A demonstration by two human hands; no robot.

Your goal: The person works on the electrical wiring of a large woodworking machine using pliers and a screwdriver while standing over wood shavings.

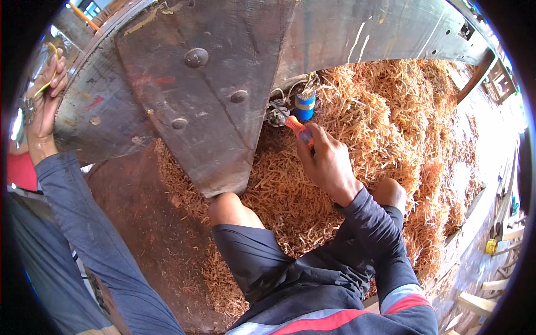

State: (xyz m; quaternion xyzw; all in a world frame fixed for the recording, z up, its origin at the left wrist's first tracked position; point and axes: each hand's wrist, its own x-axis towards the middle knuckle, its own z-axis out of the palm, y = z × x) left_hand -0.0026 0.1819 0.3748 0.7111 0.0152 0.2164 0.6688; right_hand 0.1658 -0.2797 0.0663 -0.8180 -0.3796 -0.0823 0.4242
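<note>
My right hand [326, 162] is closed round the orange and purple handle of a screwdriver [296, 125]. The shaft points away to the upper left, against or just over a crumpled greyish lump [276, 115]; whether they touch I cannot tell. Right beside the lump stands a blue cylinder [305, 107] with a yellowish band, wires and shavings at its top. Out at the far left, my left hand [44, 84] is raised at the edge of a big metal piece, fingers curled round a thin yellow strip. A metal watch shows near that wrist.
The big curved metal piece [167, 67] with rounded bolt heads spans the upper part, its wedge-shaped plate reaching down to my left knee. Wood shavings [379, 123] lie heaped around my legs. A brown surface [145, 223] lies left; wooden pieces [477, 304] sit at right.
</note>
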